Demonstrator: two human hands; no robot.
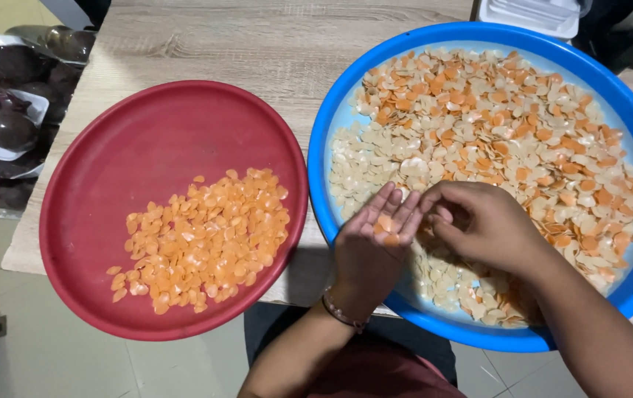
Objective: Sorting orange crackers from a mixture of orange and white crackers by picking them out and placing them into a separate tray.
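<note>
- The wooden table (272, 44) filled most of what I saw, its grain running left to right, with a pale tiled floor (58, 354) at its near edge.
- The blue tray (331, 133) sat on the right half of the table, round, its near rim hanging just past the table edge. A mixed layer of orange and cream chips (493, 125) covered it, more orange on the far and right side, more cream on the left and near side.
- The red tray (147, 133) lay just left of it, rims almost touching. Its far half was bare; a heap of orange chips (206, 236) sat in its near-right part, the heap's long axis running from near-left to far-right.
- The right hand (478, 225) came in from the near-right corner, forearm slanting toward the far left, knuckles up, fingers curled and pinched together at the left palm. What they pinched I could not tell.
- The left hand (371, 243) rose from the near edge over the blue tray's left rim, palm up and open, fingers extended toward the far right. A beaded bracelet (342, 313) circled the wrist.
- A few orange pieces (385, 227) rested in that open palm, lying flat.
- Dark rounded items in clear packs (7, 118) sat beyond the table's left edge.
</note>
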